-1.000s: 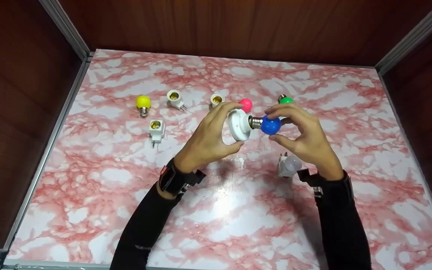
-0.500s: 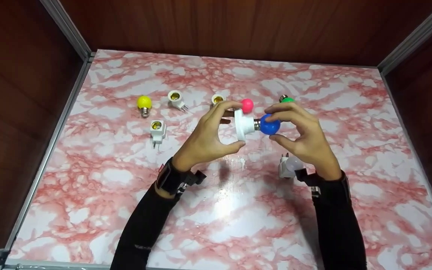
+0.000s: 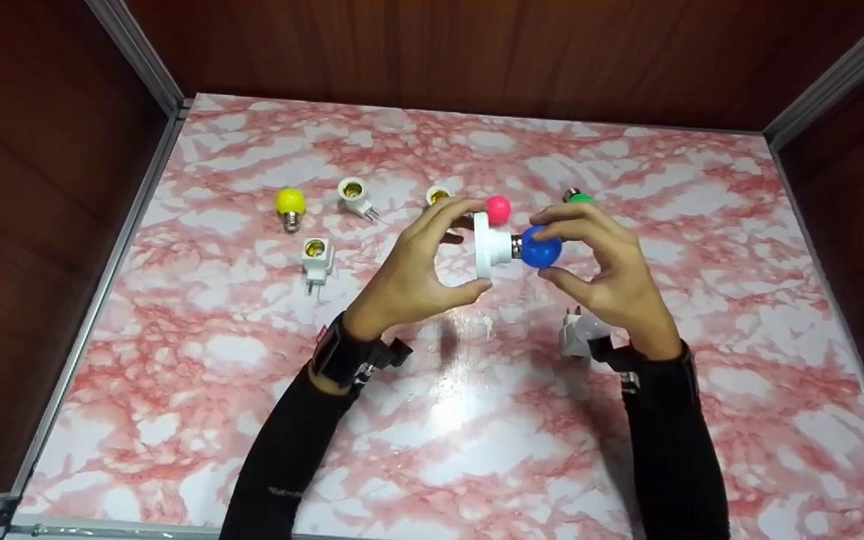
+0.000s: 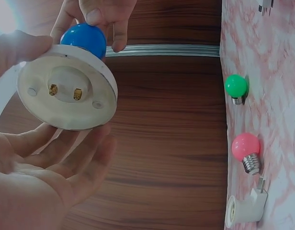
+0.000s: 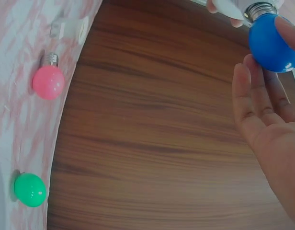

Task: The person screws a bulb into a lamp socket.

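Note:
My left hand [image 3: 421, 274] holds a round white lamp holder [image 3: 483, 246] by its rim, thumb on one side and fingers on the other. Its open back, with two brass terminals, faces the left wrist camera [image 4: 66, 91]. In my right hand [image 3: 608, 274] a blue light bulb [image 3: 541, 247] is pinched between thumb and fingertips. The bulb's screw base [image 5: 260, 9] points into the holder's mouth, with some silver thread still showing. Both things are held up above the marbled table.
Behind the hands lie a yellow bulb [image 3: 290, 202], a pink bulb [image 3: 499, 209] and a green bulb [image 3: 579, 197]. White plug-in sockets [image 3: 355, 196] [image 3: 317, 259] [image 3: 438, 196] stand among them. Near my right wrist is a plug [image 3: 574, 335] with a whitish bulb. Wooden walls [image 3: 477, 60] enclose the table.
The lamp holder has turned from tilted to nearly edge-on and moved slightly right. The blue bulb's base has gone deeper into the holder, with less thread showing.

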Action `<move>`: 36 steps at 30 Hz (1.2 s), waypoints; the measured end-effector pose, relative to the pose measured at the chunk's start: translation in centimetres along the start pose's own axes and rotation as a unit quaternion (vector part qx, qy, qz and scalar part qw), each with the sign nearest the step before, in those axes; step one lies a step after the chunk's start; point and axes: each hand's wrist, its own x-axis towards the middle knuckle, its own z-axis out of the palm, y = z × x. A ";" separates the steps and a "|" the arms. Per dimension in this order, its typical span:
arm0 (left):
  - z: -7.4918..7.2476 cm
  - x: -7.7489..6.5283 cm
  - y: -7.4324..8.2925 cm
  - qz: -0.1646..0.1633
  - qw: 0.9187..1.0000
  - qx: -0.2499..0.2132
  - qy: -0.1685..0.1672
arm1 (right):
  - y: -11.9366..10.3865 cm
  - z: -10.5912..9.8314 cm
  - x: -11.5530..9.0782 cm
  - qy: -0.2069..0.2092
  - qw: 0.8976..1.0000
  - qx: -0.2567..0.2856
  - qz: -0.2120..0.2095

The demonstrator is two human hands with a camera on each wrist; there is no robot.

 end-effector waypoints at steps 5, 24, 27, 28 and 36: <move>0.0 0.1 0.0 0.013 1.000 0.016 0.003 | -0.1 -0.1 -0.1 -0.003 1.000 0.011 0.020; 0.3 0.1 -0.2 0.041 0.998 0.048 0.011 | 0.2 -0.2 -0.5 -0.006 0.997 0.028 0.077; 0.3 0.1 -0.3 0.044 0.998 0.052 0.013 | 0.2 -0.2 -0.6 -0.008 0.995 0.023 0.093; 0.3 0.1 -0.3 0.044 0.998 0.053 0.013 | 0.3 -0.2 -0.6 -0.009 0.995 0.021 0.097; 0.3 0.0 -0.3 0.043 0.997 0.055 0.013 | 0.2 0.0 -0.5 0.003 0.995 0.007 0.100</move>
